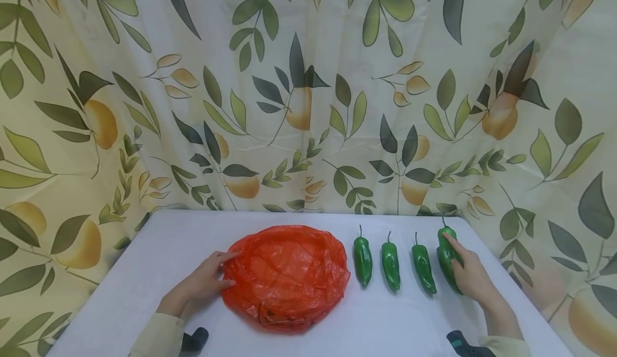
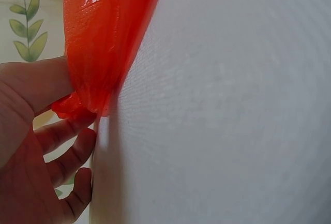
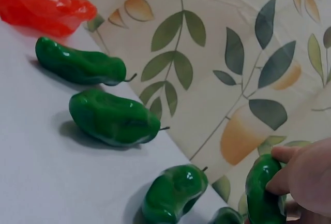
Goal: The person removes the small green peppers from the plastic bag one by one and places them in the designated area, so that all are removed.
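Note:
A crumpled red plastic bag [image 1: 289,276] lies on the table, its rim spread wide. My left hand [image 1: 209,276] grips the bag's left edge, thumb and fingers bent around it; the fingertips are partly hidden by the plastic in the left wrist view. Three green peppers, a first [image 1: 362,260], a second [image 1: 390,266] and a third [image 1: 423,268], lie in a row right of the bag. At the row's right end my right hand [image 1: 474,276] pinches a green pepper [image 3: 264,190] between thumb and fingers. Another green pepper [image 1: 449,272] lies beneath it, partly covered.
The white table [image 1: 385,325] ends at a curtain [image 1: 337,105] printed with leaves and fruit, which hangs behind and at both sides. Dark wrist straps show at my left cuff [image 1: 195,341] and right cuff [image 1: 465,343].

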The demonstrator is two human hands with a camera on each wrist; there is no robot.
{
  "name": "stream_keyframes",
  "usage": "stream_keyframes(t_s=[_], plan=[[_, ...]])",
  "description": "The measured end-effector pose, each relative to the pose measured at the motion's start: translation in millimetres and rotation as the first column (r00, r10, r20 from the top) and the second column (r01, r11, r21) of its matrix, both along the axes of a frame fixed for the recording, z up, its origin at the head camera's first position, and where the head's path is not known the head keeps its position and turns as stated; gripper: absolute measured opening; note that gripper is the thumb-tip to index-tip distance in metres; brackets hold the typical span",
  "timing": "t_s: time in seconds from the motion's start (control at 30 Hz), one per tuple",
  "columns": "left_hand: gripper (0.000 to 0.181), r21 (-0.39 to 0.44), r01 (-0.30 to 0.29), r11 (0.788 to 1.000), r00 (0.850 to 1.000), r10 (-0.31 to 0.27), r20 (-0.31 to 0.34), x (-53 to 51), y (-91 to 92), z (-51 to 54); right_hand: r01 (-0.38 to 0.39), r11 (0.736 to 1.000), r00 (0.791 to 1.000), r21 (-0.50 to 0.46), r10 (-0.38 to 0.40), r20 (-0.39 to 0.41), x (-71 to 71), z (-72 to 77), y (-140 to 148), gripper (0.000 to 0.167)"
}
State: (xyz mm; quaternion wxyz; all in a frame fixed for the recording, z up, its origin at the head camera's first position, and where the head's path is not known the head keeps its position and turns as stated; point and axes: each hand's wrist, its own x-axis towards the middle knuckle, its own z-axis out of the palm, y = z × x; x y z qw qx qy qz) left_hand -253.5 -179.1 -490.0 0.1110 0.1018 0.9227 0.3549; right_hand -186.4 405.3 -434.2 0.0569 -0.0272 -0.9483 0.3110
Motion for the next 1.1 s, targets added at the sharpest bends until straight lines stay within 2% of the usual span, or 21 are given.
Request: stream_keyframes(t_s=[0.2, 0.5, 0.63, 0.73, 0.87, 1.1], plan=[[0.068, -0.005, -0.005, 1.0, 1.0, 0.005, 0.01, 1.8, 0.1, -0.2, -0.035, 0.998, 0.999, 0.053, 0.037, -0.039, 1.8, -3.0, 11.6, 0.067], [0.067, -0.003, -0.004, 1.0, 1.0, 0.004, 0.002, 1.5, 0.0, 0.4, -0.023, 0.995, 0.992, 0.094, 0.034, -0.125, 12.7, -10.4, 29.2, 0.066], [0.067, -0.01, -0.006, 1.0, 1.0, 0.006, 0.003, 1.0, 0.1, 0.6, 0.007, 0.994, 0.994, 0.111, 0.005, -0.11, 15.4, -14.4, 36.9, 0.065], [0.068, -0.014, -0.003, 1.0, 1.0, 0.003, -0.001, -0.1, 0.2, 0.2, 0.045, 0.995, 0.998, 0.091, -0.04, -0.058, 17.5, -15.9, 41.9, 0.065], [0.068, -0.01, -0.007, 1.0, 1.0, 0.007, 0.003, -0.4, 0.6, -0.4, 0.081, 0.995, 0.996, 0.055, -0.079, -0.028, 19.8, -18.0, 48.1, 0.064], [0.068, -0.01, -0.013, 1.0, 1.0, 0.013, 0.006, -0.1, 2.0, 0.5, 0.091, 0.994, 0.995, 0.055, -0.088, -0.05, 19.2, -22.7, 53.8, 0.062]])
